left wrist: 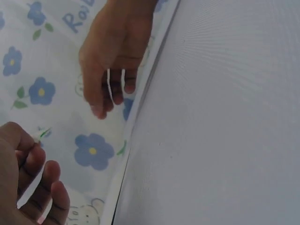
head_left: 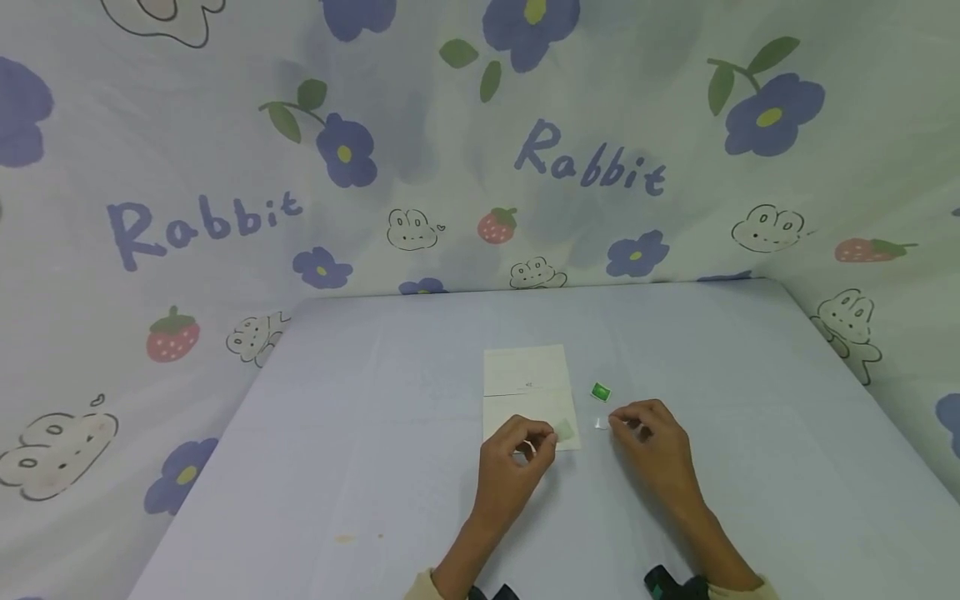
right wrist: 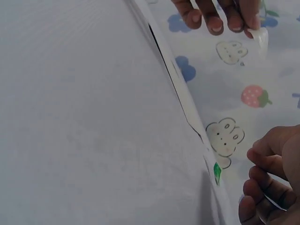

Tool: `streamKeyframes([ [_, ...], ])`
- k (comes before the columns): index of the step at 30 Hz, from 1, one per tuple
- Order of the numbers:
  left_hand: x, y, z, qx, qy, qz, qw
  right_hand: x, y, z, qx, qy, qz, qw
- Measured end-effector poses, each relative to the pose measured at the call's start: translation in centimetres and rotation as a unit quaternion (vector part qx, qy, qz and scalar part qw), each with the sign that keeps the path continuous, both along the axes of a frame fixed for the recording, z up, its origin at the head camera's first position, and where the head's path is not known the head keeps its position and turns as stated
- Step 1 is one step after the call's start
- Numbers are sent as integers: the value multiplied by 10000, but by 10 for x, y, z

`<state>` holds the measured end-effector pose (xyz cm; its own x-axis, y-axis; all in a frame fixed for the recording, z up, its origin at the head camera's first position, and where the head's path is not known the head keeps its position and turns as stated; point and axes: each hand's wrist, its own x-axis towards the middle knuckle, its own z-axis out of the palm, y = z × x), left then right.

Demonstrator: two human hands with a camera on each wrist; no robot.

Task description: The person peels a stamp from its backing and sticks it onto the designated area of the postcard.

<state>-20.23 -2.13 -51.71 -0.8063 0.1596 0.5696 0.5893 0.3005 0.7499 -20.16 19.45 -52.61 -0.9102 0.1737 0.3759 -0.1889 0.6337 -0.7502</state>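
My left hand (head_left: 516,458) pinches a small translucent pale-green piece (head_left: 564,430) between thumb and forefinger, over the lower right corner of a folded cream paper (head_left: 525,367). In the left wrist view the piece (left wrist: 45,133) shows as a thin green-edged sliver; in the right wrist view it looks like a whitish flap (right wrist: 261,41). My right hand (head_left: 660,450) has bent fingers, with thumb and forefinger tips together. A tiny clear, shiny piece (head_left: 601,423) appears right at those tips; I cannot tell whether they grip it. Just beyond lies a small green stamp-like rectangle (head_left: 601,392).
A white-covered table (head_left: 360,400) lies under both hands. Behind and beside it hangs a sheet (head_left: 450,167) printed with flowers, rabbits and strawberries. Dark wrist devices (head_left: 675,583) show near the bottom edge. A small yellowish stain (head_left: 345,538) marks the left front of the table.
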Motion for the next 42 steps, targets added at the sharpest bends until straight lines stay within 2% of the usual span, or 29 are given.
streamKeyframes([
  [3, -1, -1, -1, -583, 767, 133, 9953, 2, -4, 1, -486, 173, 410, 9978],
  [6, -3, -2, 0, -1093, 1498, 334, 9821, 4, -9, 4, -987, 74, 885, 9911],
  [9, -5, -3, 1, -1402, 1948, 473, 9696, 7, -13, 8, -1266, -104, 1237, 9842],
  [18, -6, -6, 3, -2433, 2733, 770, 9275, 11, -19, 10, -1580, -467, 1543, 9742],
  [22, -5, -6, 4, -2659, 2911, 795, 9155, 10, -20, 7, -1579, -559, 1619, 9725],
  [31, -2, -7, 6, -2895, 2974, 705, 9071, 11, -25, 8, -1519, -679, 1668, 9719],
  [38, -2, -6, 6, -2925, 3005, 636, 9056, 11, -25, 8, -1376, -645, 1632, 9748],
  [42, -2, -5, 5, -2906, 2985, 583, 9072, 12, -24, 8, -1305, -601, 1594, 9767],
])
